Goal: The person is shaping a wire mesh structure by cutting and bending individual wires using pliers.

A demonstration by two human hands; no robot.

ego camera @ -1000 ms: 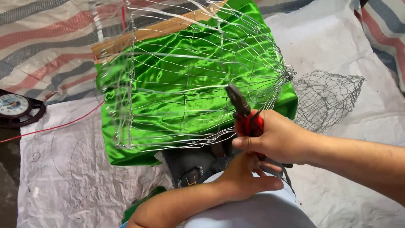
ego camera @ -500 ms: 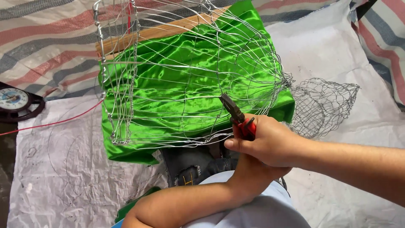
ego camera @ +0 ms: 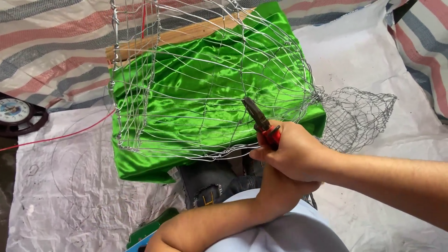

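Your right hand grips red-handled pliers against the wire frame. Your left hand sits beneath it. Green cloth lies under the frame.

- The wire frame is made of thin bare metal wire, silver-grey and slightly shiny, twisted at the joints.
- The green cloth is seen as satin-like fabric, very glossy, smooth, with soft folds that catch the light.
- The pliers are of dark, dull metal at the tip; the handles are covered with red plastic.
- The small mesh piece is also of thin grey metal wire, less shiny.
- The wooden board looks plain, matt and light brown.
- The white sheet is a woven plastic material, matt, wrinkled and a little dirty.
- The striped tarp is woven, with a faint sheen.
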